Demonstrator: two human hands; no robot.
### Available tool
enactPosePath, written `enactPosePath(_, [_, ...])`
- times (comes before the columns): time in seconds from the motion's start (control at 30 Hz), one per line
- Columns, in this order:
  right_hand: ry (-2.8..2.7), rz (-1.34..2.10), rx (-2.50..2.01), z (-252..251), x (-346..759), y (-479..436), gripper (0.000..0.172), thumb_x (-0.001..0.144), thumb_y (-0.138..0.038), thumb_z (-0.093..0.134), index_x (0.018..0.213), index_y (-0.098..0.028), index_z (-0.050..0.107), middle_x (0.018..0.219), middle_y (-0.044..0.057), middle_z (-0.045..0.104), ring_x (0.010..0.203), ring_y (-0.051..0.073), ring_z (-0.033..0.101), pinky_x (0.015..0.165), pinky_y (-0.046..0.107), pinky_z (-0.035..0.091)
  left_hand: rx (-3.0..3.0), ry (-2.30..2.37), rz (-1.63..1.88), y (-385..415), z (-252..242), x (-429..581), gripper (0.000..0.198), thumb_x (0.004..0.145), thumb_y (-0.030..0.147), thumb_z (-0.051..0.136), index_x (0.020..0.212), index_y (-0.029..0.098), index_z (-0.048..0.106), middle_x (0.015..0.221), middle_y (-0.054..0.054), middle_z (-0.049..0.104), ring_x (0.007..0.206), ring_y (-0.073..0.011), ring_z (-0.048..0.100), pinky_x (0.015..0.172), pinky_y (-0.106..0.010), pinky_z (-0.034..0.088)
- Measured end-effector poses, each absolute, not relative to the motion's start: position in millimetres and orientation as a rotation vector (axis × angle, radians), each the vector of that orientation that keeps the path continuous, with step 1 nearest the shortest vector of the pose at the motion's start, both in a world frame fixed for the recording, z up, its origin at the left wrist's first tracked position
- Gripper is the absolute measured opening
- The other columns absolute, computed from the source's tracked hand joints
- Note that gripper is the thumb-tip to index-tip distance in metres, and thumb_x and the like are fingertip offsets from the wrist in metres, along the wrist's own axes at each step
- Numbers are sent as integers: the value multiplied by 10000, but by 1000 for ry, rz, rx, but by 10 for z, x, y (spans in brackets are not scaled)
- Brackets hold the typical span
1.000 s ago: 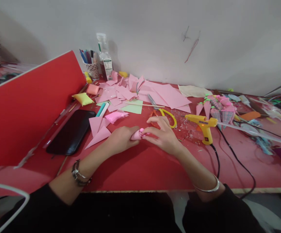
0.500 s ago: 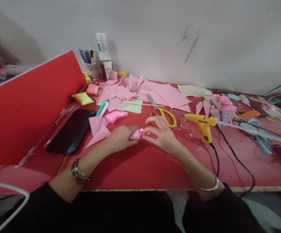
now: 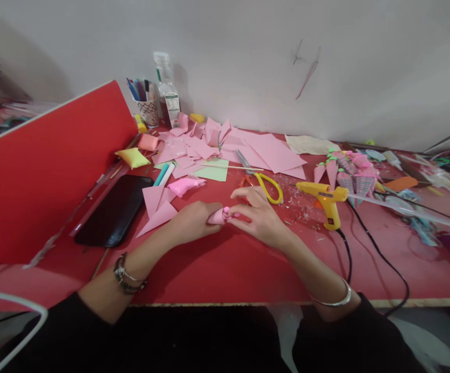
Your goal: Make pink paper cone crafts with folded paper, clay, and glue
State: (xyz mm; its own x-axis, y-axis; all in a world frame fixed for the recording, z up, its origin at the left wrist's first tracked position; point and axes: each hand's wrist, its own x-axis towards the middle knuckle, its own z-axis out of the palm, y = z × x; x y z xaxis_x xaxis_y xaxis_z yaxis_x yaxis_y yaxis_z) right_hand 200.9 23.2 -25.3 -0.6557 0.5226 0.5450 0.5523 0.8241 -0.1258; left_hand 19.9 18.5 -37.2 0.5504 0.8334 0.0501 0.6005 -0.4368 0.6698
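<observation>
A small pink paper cone [image 3: 216, 217] lies in the grip of my left hand [image 3: 194, 221], its wide end turned to the right. Pink clay [image 3: 227, 211] shows in small lumps at the cone's mouth. My right hand [image 3: 261, 217] pinches at this clay with thumb and fingertips, the fingers bent over it. Part of the cone is hidden behind my left fingers. Pink paper pieces [image 3: 160, 207] and a packet of pink clay [image 3: 186, 185] lie just beyond my left hand. Yellow-handled scissors [image 3: 268, 187] rest beyond my right hand.
A yellow glue gun [image 3: 325, 199] with a black cord lies to the right, near several finished cones [image 3: 354, 173]. On the left are a black phone [image 3: 114, 210] and a raised red board [image 3: 61, 171]. Pink sheets [image 3: 267, 150], a pen cup [image 3: 147, 111] and a bottle [image 3: 168, 101] stand along the wall.
Very little differs. My right fingertips have shifted slightly at the clay on the cone's mouth, while my left hand keeps its hold.
</observation>
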Motion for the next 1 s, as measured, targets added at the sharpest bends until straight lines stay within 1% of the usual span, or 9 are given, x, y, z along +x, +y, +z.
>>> enactPosePath(0.23, [-2431,-68,-777,-238,2000,230,145,801,-260,501,717,-187,594,930,51,522,848,165,454,745,314,389,2210,1124,507,195,-377,210,84,724,221,467,721,152,515,587,20,514,515,-104,449,480,-212,296])
enactPosePath(0.5, [-2386,-25,-796,-257,2011,233,93,776,-273,535,726,-210,581,910,29,519,831,156,458,731,308,394,2077,1068,520,181,-347,213,99,703,210,460,737,147,529,607,32,523,530,-88,452,486,-197,326])
enactPosePath(0.57, [-2373,-6,-793,-254,2012,233,92,774,-292,539,747,-214,580,896,26,519,829,155,467,730,311,396,1969,1024,488,175,-322,216,98,699,203,454,733,146,526,573,44,510,506,-79,449,479,-191,332])
enactPosePath(0.63, [-2347,11,-787,-247,2011,234,109,771,-316,540,790,-217,580,878,25,521,825,155,475,732,315,398,1867,989,462,168,-298,214,95,707,212,445,683,145,509,512,54,492,469,-72,448,473,-189,339])
enactPosePath(0.73, [-2319,10,-748,-231,2009,235,128,781,-317,528,852,-226,584,860,21,521,809,146,482,725,312,400,1780,963,460,163,-282,208,149,729,233,425,621,149,483,461,54,484,449,-68,452,471,-186,343])
enactPosePath(0.87, [-2292,-20,-712,-216,2007,231,101,794,-275,519,839,-237,601,850,14,521,788,132,487,711,302,401,1750,941,454,165,-290,214,176,747,265,431,632,146,492,458,54,488,433,-60,442,458,-179,335])
enactPosePath(1.0, [-2249,-57,-708,-218,2005,220,87,791,-259,523,810,-261,607,841,2,521,758,126,487,694,302,406,1681,918,415,154,-267,234,218,755,290,437,587,154,464,427,59,466,397,-53,414,433,-175,314])
